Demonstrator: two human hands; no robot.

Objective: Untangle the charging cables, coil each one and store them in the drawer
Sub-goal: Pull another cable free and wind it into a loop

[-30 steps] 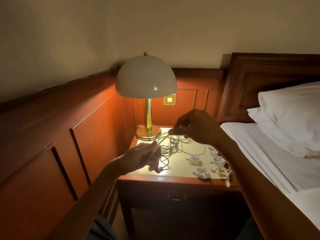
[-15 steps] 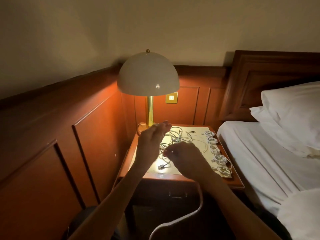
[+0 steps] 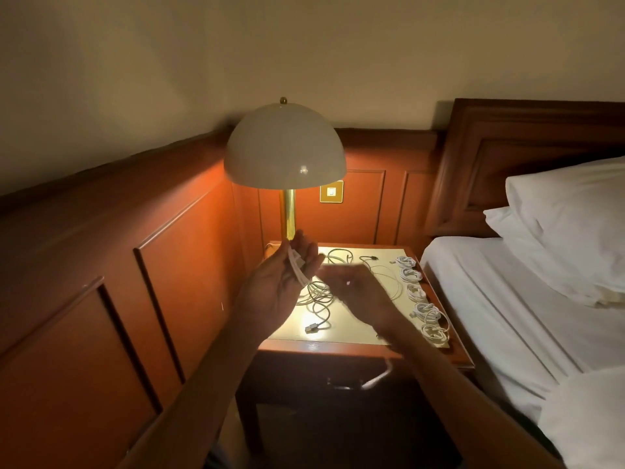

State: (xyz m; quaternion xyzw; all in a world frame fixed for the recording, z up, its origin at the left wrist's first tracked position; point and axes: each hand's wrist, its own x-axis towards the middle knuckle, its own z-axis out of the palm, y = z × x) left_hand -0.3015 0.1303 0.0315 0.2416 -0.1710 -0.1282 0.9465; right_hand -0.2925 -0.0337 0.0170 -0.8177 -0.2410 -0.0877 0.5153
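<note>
In front of the counter, the left hand is spread with its palm turned rightward. A white charging cable lies lengthwise from heel to fingertips, its tail dropping toward the closed dark wooden drawer. The right hand, just beside it, is too blurred to tell its grip. Beyond lie a loose grey tangled cable and a row of coiled white cables.
</note>
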